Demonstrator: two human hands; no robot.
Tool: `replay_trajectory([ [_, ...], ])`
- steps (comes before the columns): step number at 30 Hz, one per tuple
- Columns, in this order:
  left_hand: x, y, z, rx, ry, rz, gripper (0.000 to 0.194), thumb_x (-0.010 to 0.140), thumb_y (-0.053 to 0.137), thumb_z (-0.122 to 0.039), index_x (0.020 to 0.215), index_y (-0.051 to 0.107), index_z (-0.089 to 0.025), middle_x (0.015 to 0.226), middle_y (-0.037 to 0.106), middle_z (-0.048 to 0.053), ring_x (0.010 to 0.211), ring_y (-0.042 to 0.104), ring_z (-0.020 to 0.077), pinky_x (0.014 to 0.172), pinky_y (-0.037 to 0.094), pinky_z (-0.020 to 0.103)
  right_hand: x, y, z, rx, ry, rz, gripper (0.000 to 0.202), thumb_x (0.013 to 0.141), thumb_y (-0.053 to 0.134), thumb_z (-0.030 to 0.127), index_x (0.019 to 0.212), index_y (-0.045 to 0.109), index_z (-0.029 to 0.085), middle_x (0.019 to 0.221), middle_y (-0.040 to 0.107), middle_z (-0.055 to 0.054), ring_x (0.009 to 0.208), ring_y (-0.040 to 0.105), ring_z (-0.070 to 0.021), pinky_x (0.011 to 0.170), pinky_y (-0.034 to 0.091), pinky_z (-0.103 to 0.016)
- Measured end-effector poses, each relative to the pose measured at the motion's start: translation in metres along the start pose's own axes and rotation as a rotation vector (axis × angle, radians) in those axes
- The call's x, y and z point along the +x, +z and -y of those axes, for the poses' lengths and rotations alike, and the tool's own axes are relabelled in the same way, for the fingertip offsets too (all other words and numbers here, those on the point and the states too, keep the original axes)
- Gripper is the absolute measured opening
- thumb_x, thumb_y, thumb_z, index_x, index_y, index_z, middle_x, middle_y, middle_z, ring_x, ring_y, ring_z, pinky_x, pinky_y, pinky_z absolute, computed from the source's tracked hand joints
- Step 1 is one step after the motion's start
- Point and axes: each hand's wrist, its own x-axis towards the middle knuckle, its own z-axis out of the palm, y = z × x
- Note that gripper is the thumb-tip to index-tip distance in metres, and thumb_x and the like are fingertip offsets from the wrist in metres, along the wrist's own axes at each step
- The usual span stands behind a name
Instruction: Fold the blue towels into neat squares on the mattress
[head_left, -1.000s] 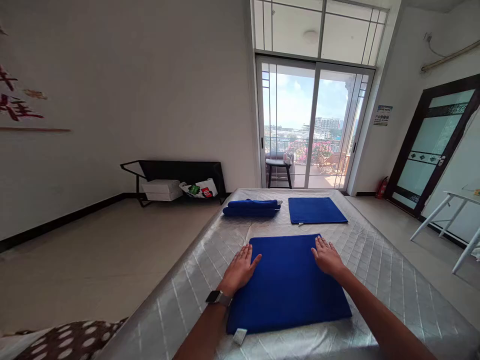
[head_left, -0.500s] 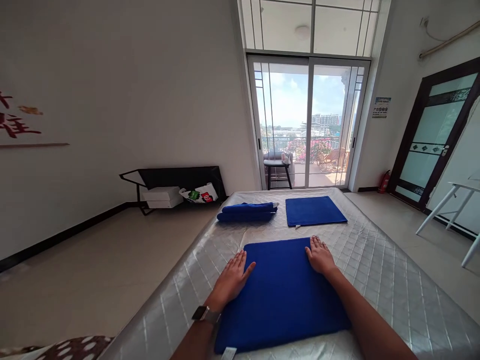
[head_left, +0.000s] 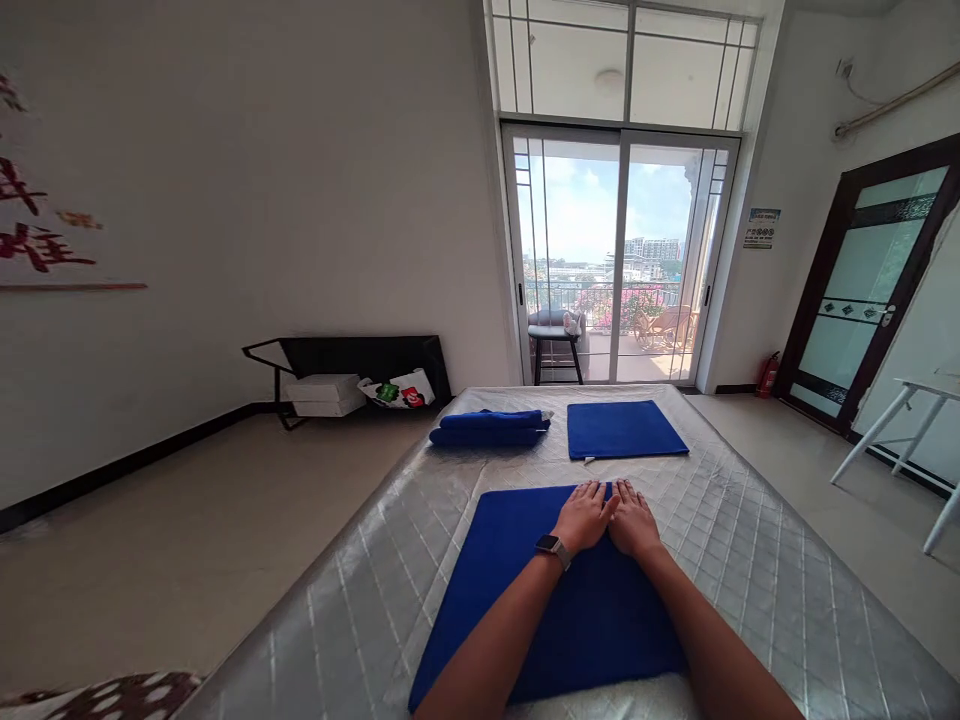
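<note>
Evidently, the near blue cloth (head_left: 491,570) is best smoothed with open palms and light, even pressure, so that the fabric is not dragged into ridges. At the far right corner, where the left hand (head_left: 585,517) and the right hand (head_left: 634,518) are set side by side, the edge should be pressed straight down rather than pushed outward. Both hands are unclenched, with fingers extended and nothing gripped (how firmly they are pressed cannot be told).

The near blue cloth is spread beneath the hands and forearms, with most of it extended to the left of the hands and back toward the body. Beyond the hands, a second blue cloth (head_left: 628,429) is laid flat, and ahead to their left a folded blue bundle (head_left: 490,430) is placed. All three are supported by the quilted silver mattress (head_left: 352,600).
</note>
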Motion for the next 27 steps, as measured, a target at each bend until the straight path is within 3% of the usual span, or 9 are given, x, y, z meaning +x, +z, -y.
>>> replay_trajectory([
  [4,0.003,0.007,0.011,0.018,-0.074,0.008,0.036,0.097,0.063,-0.040,0.128,0.061,-0.022,0.132,0.062,0.009,0.110,0.065,0.0226,0.093,0.057,0.045,0.005,0.003,0.000,0.015,0.037,0.010,0.063,0.103,0.022,0.032,0.162,0.025,0.011,0.168,0.023,-0.011,0.157,0.016,-0.0193,0.125,0.014,-0.037],
  [7,-0.008,0.008,0.021,0.032,-0.141,0.028,0.040,0.097,0.063,-0.042,0.132,0.060,-0.021,0.137,0.061,0.010,0.116,0.063,0.0255,0.098,0.055,0.049,0.007,0.005,0.000,0.036,0.054,0.014,0.066,0.104,0.022,0.039,0.162,0.023,0.009,0.169,0.021,-0.011,0.157,0.015,-0.0197,0.125,0.011,-0.038],
  [11,-0.051,0.000,0.053,0.073,-0.397,0.112,0.056,0.105,0.036,-0.050,0.147,0.053,-0.018,0.153,0.053,0.017,0.143,0.047,0.0330,0.116,0.039,0.053,0.006,0.004,0.001,0.043,0.066,0.018,0.068,0.104,0.022,0.042,0.162,0.021,0.008,0.169,0.019,-0.011,0.157,0.014,-0.0187,0.126,0.008,-0.036],
  [14,-0.090,-0.010,0.081,0.098,-0.610,0.183,0.066,0.105,0.020,-0.052,0.154,0.044,-0.014,0.162,0.040,0.015,0.151,0.034,0.0298,0.122,0.030,0.049,0.003,0.002,0.002,0.040,0.071,0.020,0.068,0.104,0.022,0.042,0.162,0.020,0.007,0.169,0.019,-0.011,0.157,0.012,-0.0182,0.125,0.007,-0.035],
  [16,-0.108,-0.016,0.091,0.088,-0.646,0.181,0.069,0.104,0.018,-0.053,0.155,0.041,-0.013,0.163,0.036,0.015,0.153,0.031,0.0293,0.123,0.029,0.049,0.002,0.000,0.003,0.037,0.072,0.019,0.069,0.104,0.021,0.043,0.162,0.020,0.007,0.169,0.019,-0.011,0.157,0.011,-0.0183,0.126,0.008,-0.035],
  [19,-0.113,-0.022,0.092,0.046,-0.686,0.167,0.075,0.103,0.018,-0.057,0.156,0.038,-0.008,0.164,0.034,0.017,0.153,0.030,0.0299,0.124,0.028,0.049,0.001,-0.002,0.003,0.018,0.076,0.015,0.068,0.104,0.021,0.043,0.162,0.020,0.007,0.169,0.019,-0.011,0.157,0.011,-0.0180,0.126,0.009,-0.036],
  [27,-0.101,-0.030,0.078,-0.011,-0.717,0.168,0.079,0.102,0.019,-0.059,0.155,0.037,-0.004,0.164,0.030,0.019,0.154,0.027,0.0299,0.125,0.025,0.046,-0.002,-0.012,0.006,-0.049,0.096,0.055,0.067,0.105,0.020,0.042,0.163,0.018,0.008,0.170,0.018,-0.010,0.157,0.011,-0.0167,0.126,0.009,-0.035],
])
